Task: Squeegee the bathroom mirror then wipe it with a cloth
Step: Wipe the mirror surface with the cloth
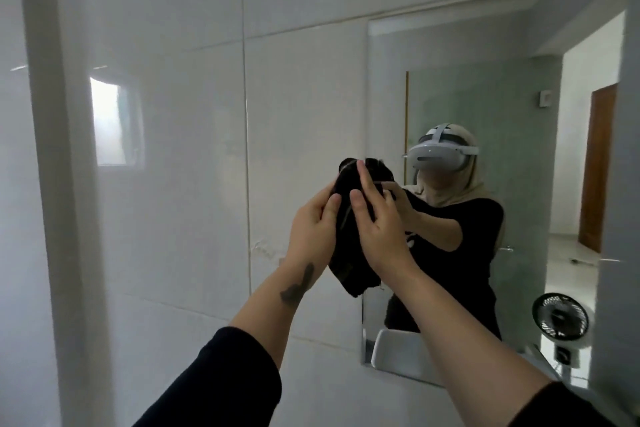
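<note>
A dark cloth point(349, 253) hangs bunched in front of the left edge of the wall mirror point(485, 87). My left hand point(311, 229) grips the cloth from the left side. My right hand point(377, 222) presses on it from the right, fingers stretched up over the top. The cloth's lower end dangles below both hands. The mirror reflects a person in a black top with a headset, arms raised holding the cloth. No squeegee is in view.
White glossy wall tiles point(194, 184) fill the left and centre. A white vertical post point(59, 184) stands at far left. The mirror shows a small black fan point(559, 319), a white basin edge point(398, 350) and a wooden door point(597, 166).
</note>
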The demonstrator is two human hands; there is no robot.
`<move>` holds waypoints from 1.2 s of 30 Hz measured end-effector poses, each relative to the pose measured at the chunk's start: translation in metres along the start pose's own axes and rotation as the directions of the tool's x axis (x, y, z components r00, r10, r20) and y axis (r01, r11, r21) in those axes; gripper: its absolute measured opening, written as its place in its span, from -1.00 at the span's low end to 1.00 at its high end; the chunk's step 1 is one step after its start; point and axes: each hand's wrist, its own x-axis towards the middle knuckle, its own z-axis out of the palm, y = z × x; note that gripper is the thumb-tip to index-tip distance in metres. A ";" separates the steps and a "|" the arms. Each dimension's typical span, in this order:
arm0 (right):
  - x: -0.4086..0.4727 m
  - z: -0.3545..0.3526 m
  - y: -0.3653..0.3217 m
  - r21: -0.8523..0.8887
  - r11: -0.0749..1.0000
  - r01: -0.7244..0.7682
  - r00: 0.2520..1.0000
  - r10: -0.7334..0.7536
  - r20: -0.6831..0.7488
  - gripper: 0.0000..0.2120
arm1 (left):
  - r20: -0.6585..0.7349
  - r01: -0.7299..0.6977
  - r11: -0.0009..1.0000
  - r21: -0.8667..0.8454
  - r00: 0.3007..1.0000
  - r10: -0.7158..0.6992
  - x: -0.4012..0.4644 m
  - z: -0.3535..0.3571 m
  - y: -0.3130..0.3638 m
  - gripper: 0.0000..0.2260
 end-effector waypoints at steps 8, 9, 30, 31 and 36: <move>0.086 -0.088 -0.039 -0.669 0.728 0.150 0.915 -0.359 -0.186 -0.57 | -0.004 -0.140 0.925 0.354 0.988 0.152 0.062 0.030 0.033 -0.61; 0.092 -0.090 -0.044 -0.716 0.683 0.146 0.902 -0.389 -0.187 -0.57 | -0.003 -0.148 0.878 0.456 0.986 0.168 0.063 0.028 0.024 -0.59; 0.228 -0.073 -0.056 -0.998 0.059 0.018 0.839 -0.544 -0.017 -0.42 | 0.158 -0.194 0.586 0.787 0.981 0.113 0.119 0.056 -0.029 0.07; 0.228 -0.080 -0.055 -0.997 0.073 -0.015 0.836 -0.546 -0.052 -0.42 | 0.163 -0.195 0.588 0.785 0.981 0.107 0.119 0.056 -0.029 0.07; 0.213 -0.133 -0.043 -0.989 0.076 -0.129 0.801 -0.580 -0.149 -0.41 | 0.170 -0.192 0.593 0.782 0.981 0.093 0.118 0.055 -0.025 0.07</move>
